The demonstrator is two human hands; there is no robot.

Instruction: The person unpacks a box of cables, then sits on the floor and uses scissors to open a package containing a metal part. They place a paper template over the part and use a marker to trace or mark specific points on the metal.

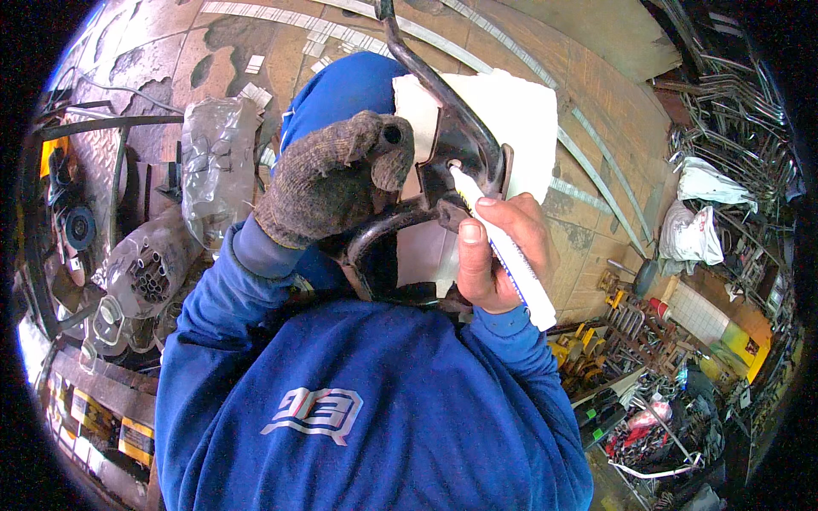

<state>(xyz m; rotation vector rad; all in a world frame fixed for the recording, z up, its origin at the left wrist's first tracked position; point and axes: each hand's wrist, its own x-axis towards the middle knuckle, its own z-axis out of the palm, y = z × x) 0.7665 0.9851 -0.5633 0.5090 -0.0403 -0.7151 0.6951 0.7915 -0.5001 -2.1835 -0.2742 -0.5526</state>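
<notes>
My right hand (521,232), bare, pinches a white marker pen (530,288) between thumb and fingers. The pen's tip meets a hole in the plate of a bent black metal tube frame (426,78). Around the frame's left side closes my left hand (319,180), in a grey-brown knit glove; a dark round tube end (392,134) shows between its fingers. The frame lies over my lap, one tube curving away to the far side and another bending toward my body. Under it is a white sheet (530,106). The glove hides part of the frame.
At left stand a plastic-wrapped bundle of tubes (152,277), another clear-wrapped pack (218,170) and an angle grinder (75,226). Many bent metal rods (733,111) pile up at right, near white bags (692,232). A bin of small metal parts (660,439) sits at lower right.
</notes>
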